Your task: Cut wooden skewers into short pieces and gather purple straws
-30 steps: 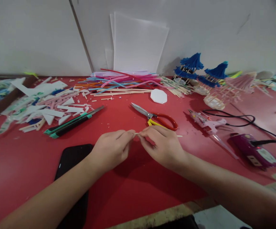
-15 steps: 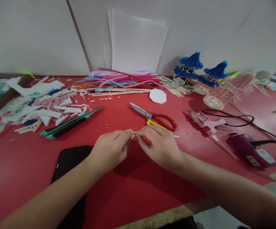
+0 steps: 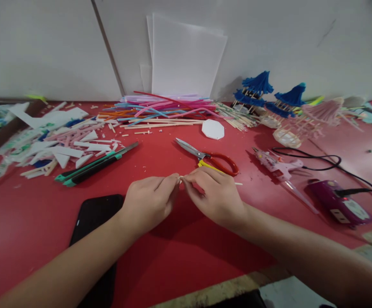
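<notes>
At the fingertips: a small pale piece (image 3: 181,179), held just above the red table (image 3: 173,265), nearer us than the scissors (image 3: 201,155).
Just changed: barely a shift! Half a second ago a sliver slanted out below the fingers; now only a short stub shows, the hands much where they were. That looks like fine adjusting on the spot.
Pointing: the visible stub seems to slope down toward the left hand; too much is covered to be sure of its long axis or of either end.
Left grip: the left hand (image 3: 152,196) pinches, thumb and fingers closed on the piece.
Right grip: the right hand (image 3: 216,194) pinches from its own side, fingertips almost meeting the other's.
Close by: a thin stick (image 3: 238,184) lies beyond the right knuckles; the phone (image 3: 96,214) sits partly under the left forearm.
Further out: green-black cutter (image 3: 99,164) to the left, pink glue gun (image 3: 277,164) to the right, white octagon (image 3: 213,129) behind the scissors.
</notes>
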